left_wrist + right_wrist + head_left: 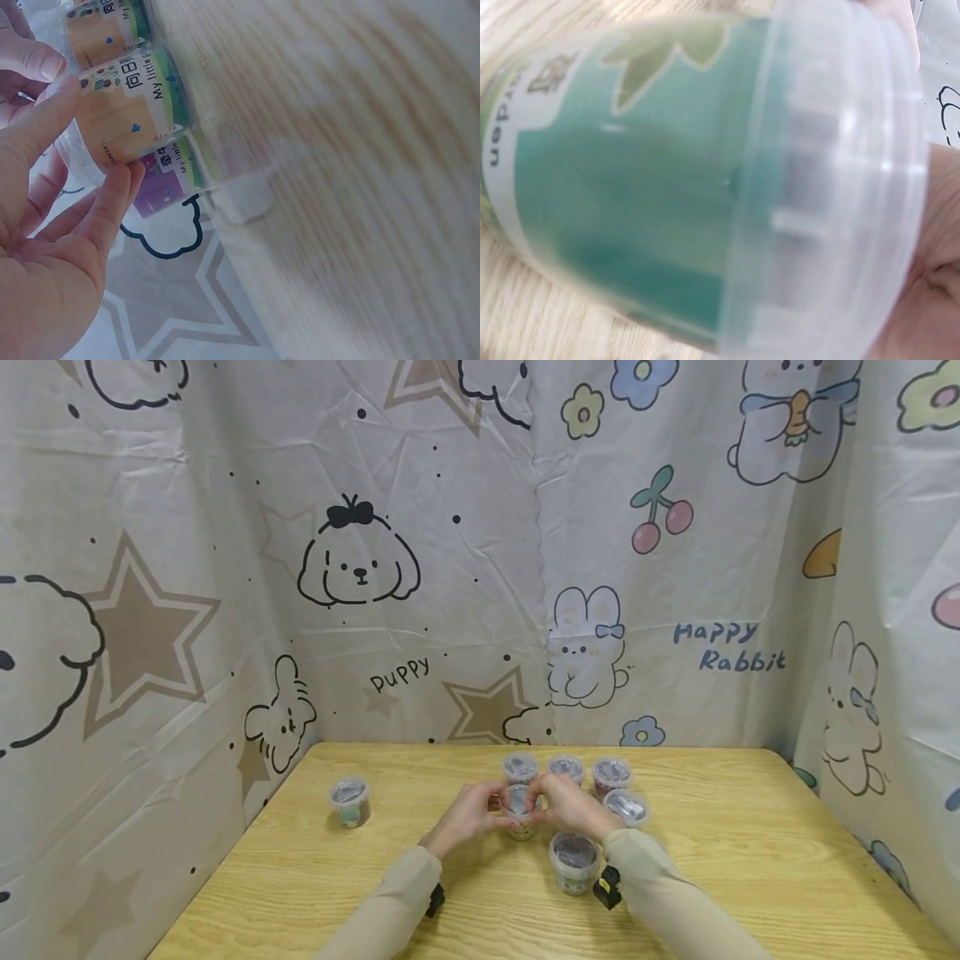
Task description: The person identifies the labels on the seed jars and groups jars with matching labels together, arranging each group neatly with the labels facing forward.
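A clear plastic tub (521, 831) with a lid stands on the wooden table between both hands. In the left wrist view its label is orange with "My little" lettering on this tub (124, 112). My left hand (472, 812) grips it from the left, thumb and fingers around its upper part. My right hand (570, 803) holds the rim from the right, its fingers curled at the lid. A teal-labelled tub (645, 172) fills the right wrist view, hiding most of the right hand; in the head view this tub (575, 868) stands below the right wrist.
Three lidded tubs line up behind the hands: a left one (520, 766), a middle one (566, 767) and a right one (612, 772). Another tub (627, 807) sits beside the right forearm. One tub (350, 802) stands apart at left. Printed curtains (480, 552) surround the table (750, 860).
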{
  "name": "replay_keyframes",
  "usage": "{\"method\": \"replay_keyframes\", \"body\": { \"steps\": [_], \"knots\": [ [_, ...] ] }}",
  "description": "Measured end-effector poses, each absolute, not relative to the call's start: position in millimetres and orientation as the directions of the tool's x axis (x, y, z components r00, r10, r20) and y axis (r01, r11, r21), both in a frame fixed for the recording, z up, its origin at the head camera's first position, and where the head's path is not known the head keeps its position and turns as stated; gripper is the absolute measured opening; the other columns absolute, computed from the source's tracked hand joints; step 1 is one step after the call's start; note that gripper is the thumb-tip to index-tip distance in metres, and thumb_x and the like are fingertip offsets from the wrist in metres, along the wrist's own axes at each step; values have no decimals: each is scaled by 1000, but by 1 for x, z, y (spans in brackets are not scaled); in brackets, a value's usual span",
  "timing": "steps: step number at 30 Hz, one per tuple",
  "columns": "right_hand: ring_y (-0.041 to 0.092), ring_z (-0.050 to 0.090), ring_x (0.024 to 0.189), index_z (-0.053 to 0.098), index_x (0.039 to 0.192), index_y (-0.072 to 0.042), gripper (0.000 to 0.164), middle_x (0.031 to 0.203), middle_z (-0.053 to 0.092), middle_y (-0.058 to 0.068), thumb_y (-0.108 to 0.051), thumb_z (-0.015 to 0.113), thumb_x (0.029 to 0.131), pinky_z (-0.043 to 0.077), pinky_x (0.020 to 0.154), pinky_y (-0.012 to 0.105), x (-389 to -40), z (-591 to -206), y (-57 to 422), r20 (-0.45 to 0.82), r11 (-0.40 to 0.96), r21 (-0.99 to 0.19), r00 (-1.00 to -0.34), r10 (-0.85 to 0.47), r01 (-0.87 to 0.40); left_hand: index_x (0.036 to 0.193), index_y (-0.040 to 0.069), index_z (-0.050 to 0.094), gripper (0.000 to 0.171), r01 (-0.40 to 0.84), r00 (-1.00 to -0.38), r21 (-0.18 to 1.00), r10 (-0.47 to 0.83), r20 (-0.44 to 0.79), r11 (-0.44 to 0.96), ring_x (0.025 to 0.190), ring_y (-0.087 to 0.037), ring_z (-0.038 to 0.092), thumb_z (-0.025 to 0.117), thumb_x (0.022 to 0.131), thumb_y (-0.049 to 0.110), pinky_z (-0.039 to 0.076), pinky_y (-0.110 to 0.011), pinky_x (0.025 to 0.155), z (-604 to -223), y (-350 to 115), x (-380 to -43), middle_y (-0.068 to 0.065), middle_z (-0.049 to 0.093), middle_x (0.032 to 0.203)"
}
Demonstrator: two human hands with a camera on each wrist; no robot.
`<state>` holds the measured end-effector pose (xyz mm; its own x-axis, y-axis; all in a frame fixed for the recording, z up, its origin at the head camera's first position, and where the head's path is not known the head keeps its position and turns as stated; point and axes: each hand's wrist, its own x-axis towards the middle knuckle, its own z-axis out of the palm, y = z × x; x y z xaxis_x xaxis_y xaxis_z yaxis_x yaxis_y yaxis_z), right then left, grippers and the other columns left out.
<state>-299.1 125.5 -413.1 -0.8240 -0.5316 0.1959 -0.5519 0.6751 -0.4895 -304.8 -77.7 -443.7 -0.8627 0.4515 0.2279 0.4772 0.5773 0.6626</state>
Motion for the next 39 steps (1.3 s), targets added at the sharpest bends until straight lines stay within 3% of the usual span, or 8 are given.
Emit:
{"method": "replay_keyframes", "body": {
  "steps": [11, 16, 21, 28, 33, 39],
  "knots": [
    [21, 59, 82, 67, 76, -14, 15, 87, 68, -1, -11, 81, 79, 46, 67, 30, -300, -411, 124, 195, 666, -496, -819, -540, -557, 84, 8, 60, 27, 464, -871, 658, 440, 218, 593, 105, -22, 68, 84, 78, 21, 57, -36, 93, -442, -80, -305, 2, 67, 91],
    [21, 58, 82, 67, 77, -15, 15, 87, 68, -1, -12, 81, 79, 45, 65, 28, -301, -411, 124, 183, 673, -497, -825, -535, -547, 85, 12, 60, 27, 474, -866, 643, 448, 221, 601, 104, -22, 67, 83, 78, 24, 57, -36, 92, -442, -82, -305, 1, 69, 96],
    [23, 61, 90, 69, 87, -15, 17, 98, 71, 2, -13, 83, 77, 52, 74, 34, -302, -407, 122, 163, 696, -495, -843, -513, -519, 97, 13, 64, 29, 489, -855, 665, 462, 236, 564, 110, -28, 65, 83, 79, 25, 57, -42, 92, -441, -85, -304, -4, 68, 109],
    [31, 64, 108, 71, 103, -8, 25, 112, 71, 9, -10, 79, 80, 52, 97, 49, -300, -398, 116, 206, 651, -514, -817, -539, -559, 125, 9, 62, 54, 459, -869, 709, 439, 230, 535, 117, -30, 61, 83, 79, 28, 55, -42, 96, -431, -94, -299, -9, 63, 130],
    [31, 65, 107, 71, 103, -7, 18, 109, 72, 9, -10, 75, 85, 54, 94, 48, -299, -392, 104, 223, 629, -504, -793, -567, -592, 129, 5, 60, 57, 479, -866, 695, 420, 273, 536, 116, -33, 62, 81, 82, 30, 56, -42, 94, -426, -105, -294, -13, 62, 131],
    [28, 66, 105, 71, 103, -5, 17, 107, 72, 8, -11, 73, 87, 56, 91, 45, -297, -390, 83, 247, 619, -456, -759, -602, -639, 127, 3, 60, 46, 504, -861, 660, 387, 331, 557, 112, -36, 63, 75, 88, 21, 57, -45, 92, -426, -125, -290, -17, 63, 128]
  ]
}}
